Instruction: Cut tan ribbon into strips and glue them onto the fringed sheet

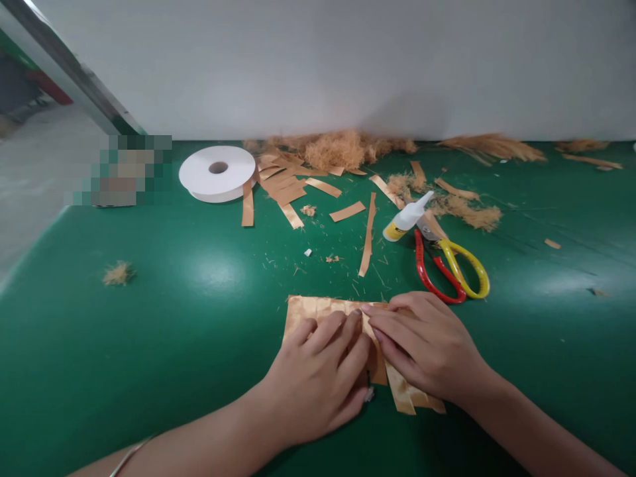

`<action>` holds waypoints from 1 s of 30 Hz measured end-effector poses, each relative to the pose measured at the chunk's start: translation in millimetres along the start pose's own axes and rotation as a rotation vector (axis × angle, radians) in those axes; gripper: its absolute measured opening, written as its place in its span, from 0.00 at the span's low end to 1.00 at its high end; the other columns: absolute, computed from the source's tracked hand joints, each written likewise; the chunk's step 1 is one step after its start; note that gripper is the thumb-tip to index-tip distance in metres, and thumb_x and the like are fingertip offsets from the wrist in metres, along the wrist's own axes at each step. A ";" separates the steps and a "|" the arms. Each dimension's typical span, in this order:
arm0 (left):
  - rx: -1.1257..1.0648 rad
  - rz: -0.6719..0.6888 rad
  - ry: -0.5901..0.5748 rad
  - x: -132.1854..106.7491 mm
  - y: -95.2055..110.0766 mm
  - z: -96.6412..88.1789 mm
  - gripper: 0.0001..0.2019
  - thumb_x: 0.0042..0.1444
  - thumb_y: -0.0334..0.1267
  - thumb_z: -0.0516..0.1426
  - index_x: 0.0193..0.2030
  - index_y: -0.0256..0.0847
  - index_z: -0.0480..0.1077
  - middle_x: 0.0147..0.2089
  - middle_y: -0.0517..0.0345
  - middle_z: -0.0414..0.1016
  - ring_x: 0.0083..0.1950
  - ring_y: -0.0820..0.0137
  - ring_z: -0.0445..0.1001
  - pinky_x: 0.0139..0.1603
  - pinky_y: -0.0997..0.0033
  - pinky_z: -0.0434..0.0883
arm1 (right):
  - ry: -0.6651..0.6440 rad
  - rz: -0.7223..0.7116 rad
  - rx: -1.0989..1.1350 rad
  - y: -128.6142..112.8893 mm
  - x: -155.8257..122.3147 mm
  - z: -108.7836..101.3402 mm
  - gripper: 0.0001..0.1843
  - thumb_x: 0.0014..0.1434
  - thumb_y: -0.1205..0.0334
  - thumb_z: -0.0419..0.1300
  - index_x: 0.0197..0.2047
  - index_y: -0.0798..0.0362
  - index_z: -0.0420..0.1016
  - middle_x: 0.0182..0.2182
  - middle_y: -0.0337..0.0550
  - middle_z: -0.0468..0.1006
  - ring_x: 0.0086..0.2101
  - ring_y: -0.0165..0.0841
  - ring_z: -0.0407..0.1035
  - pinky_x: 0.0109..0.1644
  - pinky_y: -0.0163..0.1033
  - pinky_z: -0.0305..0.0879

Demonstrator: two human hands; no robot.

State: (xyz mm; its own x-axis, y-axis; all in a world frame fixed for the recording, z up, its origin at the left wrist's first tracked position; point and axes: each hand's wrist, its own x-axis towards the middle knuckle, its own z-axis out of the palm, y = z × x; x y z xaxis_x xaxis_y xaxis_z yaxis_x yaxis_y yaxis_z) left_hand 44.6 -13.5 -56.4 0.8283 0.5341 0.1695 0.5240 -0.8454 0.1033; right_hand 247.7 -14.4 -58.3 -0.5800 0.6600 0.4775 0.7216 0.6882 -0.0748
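Note:
A piece made of gold satin ribbon strips [304,310] lies flat on the green table close to me, with loose strip ends hanging toward me. My left hand [318,381] rests over its middle, fingers curled and pressed down onto the ribbon. At the right part of the same piece, my right hand [432,344] has its fingers bunched against a ribbon strip near the top edge, its fingertips close to those of the left. Both hands cover much of the piece, so the exact grip underneath is hidden.
Beyond the right hand lie scissors [452,271] with red and yellow handles, and a small glue bottle [408,217]. A white ribbon roll [218,175], cut gold strips [285,185] and a heap of frayed fibres [338,151] sit toward the grey wall [348,66].

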 end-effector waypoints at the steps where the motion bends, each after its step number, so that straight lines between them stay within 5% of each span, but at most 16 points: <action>1: 0.000 0.000 -0.003 0.2 -0.1 -0.1 0.23 0.62 0.50 0.43 0.55 0.36 0.63 0.60 0.50 0.64 0.58 0.59 0.59 0.47 0.60 0.59 | -0.003 0.001 0.003 0.2 0.0 0.2 0.09 0.55 0.72 0.56 0.40 0.59 0.74 0.35 0.45 0.78 0.35 0.36 0.64 0.37 0.43 0.62; 30: -0.008 0.002 0.017 0.3 1.1 -0.1 0.22 0.61 0.48 0.45 0.55 0.36 0.63 0.61 0.50 0.63 0.57 0.59 0.59 0.48 0.60 0.59 | 0.002 0.012 0.019 0.1 0.3 0.4 0.09 0.55 0.73 0.55 0.39 0.57 0.74 0.32 0.44 0.78 0.34 0.35 0.64 0.37 0.42 0.62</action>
State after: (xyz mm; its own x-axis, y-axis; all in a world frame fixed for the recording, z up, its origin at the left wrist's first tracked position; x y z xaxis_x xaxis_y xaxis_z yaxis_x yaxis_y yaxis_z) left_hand 45.5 -14.2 -56.2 0.8257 0.5326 0.1859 0.5210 -0.8464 0.1108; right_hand 247.4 -14.0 -58.5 -0.5703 0.6677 0.4785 0.7214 0.6857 -0.0970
